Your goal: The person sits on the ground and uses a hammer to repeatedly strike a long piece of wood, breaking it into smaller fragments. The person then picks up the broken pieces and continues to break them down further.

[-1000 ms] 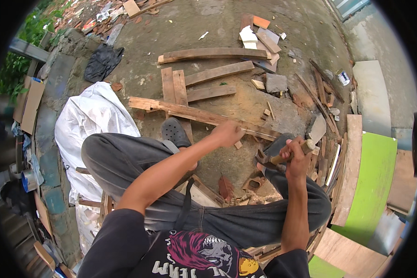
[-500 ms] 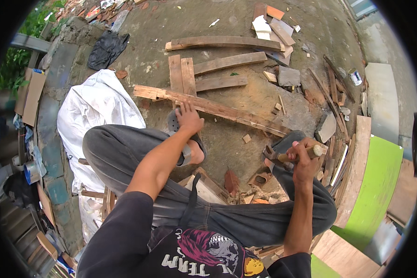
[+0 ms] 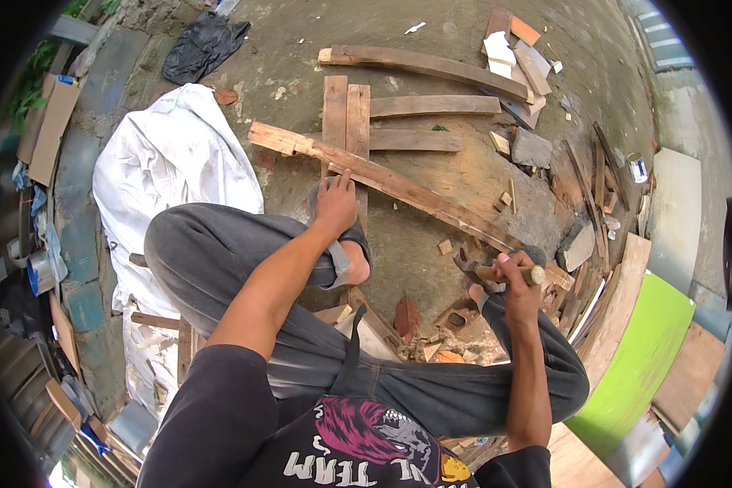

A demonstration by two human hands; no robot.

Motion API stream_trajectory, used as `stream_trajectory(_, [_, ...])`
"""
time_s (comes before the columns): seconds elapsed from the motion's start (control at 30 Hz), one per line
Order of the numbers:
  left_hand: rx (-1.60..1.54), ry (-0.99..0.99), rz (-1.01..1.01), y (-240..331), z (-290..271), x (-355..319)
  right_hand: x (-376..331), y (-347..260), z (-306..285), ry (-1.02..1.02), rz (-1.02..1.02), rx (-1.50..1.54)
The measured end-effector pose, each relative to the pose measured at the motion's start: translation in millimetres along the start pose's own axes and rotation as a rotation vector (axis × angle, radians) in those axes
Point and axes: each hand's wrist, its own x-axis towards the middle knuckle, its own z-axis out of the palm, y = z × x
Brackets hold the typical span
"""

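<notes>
Concrete ground point(image 3: 276, 53), wooden planks point(image 3: 358, 118), grey block point(image 3: 532, 149), black plastic bag point(image 3: 205, 47)

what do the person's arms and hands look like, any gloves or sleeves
The left hand and right hand are bare: no gloves, and no watch or bracelet shows. The forearms are uncovered. The dark left sleeve and right sleeve end near the elbows, with no visible markings.

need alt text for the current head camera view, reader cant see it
A person's right hand holds a hammer, while the left hand is at the near edge of a long wooden board lying across two other planks on rough ground. A white sheet lies at left, a green panel at right.
</notes>
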Motion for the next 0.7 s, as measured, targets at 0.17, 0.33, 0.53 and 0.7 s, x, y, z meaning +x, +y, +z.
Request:
stream_trajectory(0.17, [-0.258, -0.054, -0.116, -30.3, -35.6, 29.7, 20.7, 29.5, 17.9, -0.189, -0.041, -0.319])
stream_trajectory(0.33, [-0.255, 0.043, -0.262, -68.2, -26.3, 38.8, 40.2, 42.5, 66.3, -0.272, -0.049, -0.422])
stream_trajectory(0.53, [-0.071, -0.096, -0.380, -86.6, -19.6, 52.5, 65.4, 38.4, 134.5, -0.376, -0.107, -0.385])
stream_trajectory(0.7, [-0.087, -0.370, -0.352, -105.9, -27.5, 71.6, 121.1, 36.6, 185.6, -0.423, -0.102, -0.545])
